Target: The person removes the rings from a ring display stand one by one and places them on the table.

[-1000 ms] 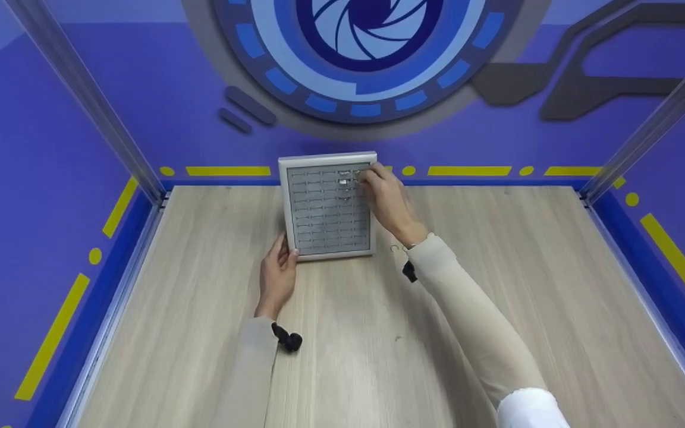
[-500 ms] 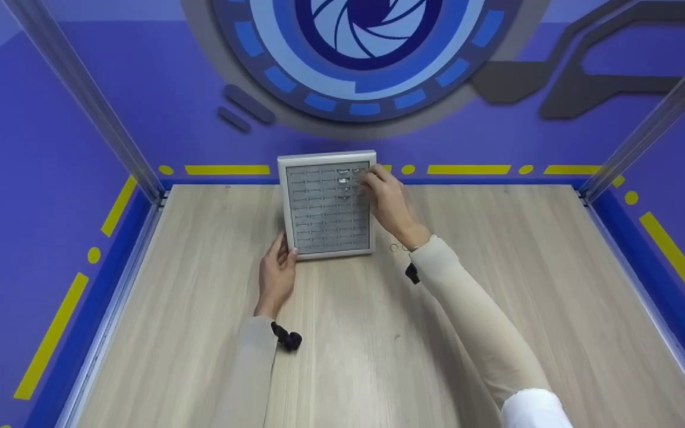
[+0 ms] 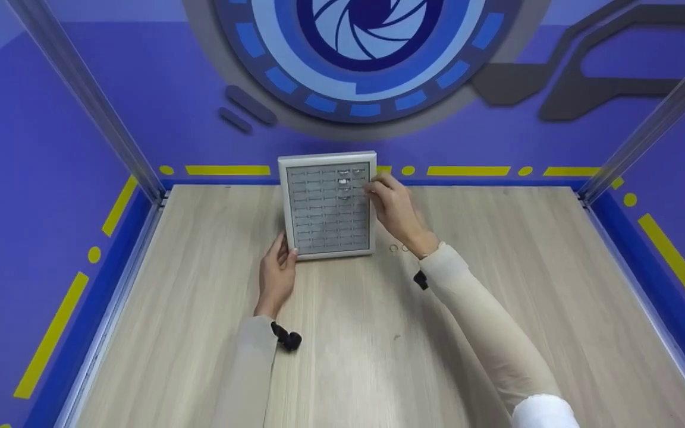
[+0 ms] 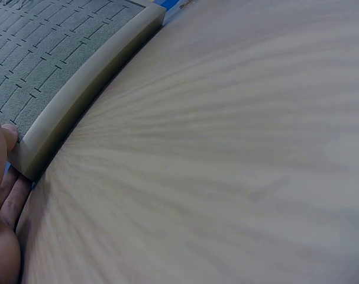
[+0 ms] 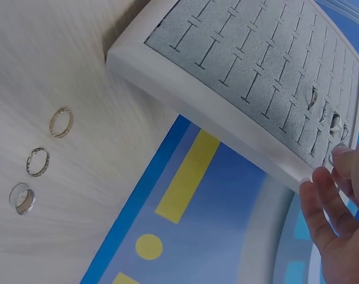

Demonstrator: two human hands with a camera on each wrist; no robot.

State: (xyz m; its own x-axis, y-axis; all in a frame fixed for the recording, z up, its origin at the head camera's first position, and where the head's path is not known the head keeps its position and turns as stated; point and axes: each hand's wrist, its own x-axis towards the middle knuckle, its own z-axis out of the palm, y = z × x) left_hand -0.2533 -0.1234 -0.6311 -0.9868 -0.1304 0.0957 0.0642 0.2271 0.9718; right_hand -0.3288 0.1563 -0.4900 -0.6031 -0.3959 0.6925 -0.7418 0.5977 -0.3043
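Ring tray at the table's far edge, 3 loose rings right of it, more rings in its slots

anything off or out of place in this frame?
Only that three rings lie loose on the table beside the ring tray, while a few others sit in its slots. Tray looks square and undamaged; nothing spilled.

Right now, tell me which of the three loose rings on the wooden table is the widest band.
The broad plain silver ring, at one end of the row. The twisted ring in the middle and the thin gold-toned ring are slimmer.
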